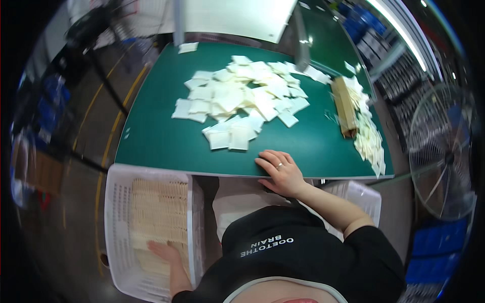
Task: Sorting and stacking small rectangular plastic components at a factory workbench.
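My left hand (pixel 165 252) is down inside a white plastic basket (pixel 113 222), fingers stretched out over tightly stacked rows of thin cream-coloured pieces (pixel 159 207). It appears to rest on them, with nothing visibly gripped. At the near edge of the green table (pixel 161 146) lies my right hand (pixel 283 174), its fingers spread on the surface and the thumb at the edge; a ring is on one finger. Beyond it spreads a loose heap of flat, white, roughly square packets (pixel 230 96), overlapping each other. Some lie apart at the heap's near side.
On the table's right side stands a long brown cardboard piece (pixel 344 108), with more white packets (pixel 370 144) piled along it. A second white basket (pixel 366 199) sits below the right edge. A large caged fan (pixel 444 151) stands at the right. Dark metal stand legs (pixel 106 81) rise at the left.
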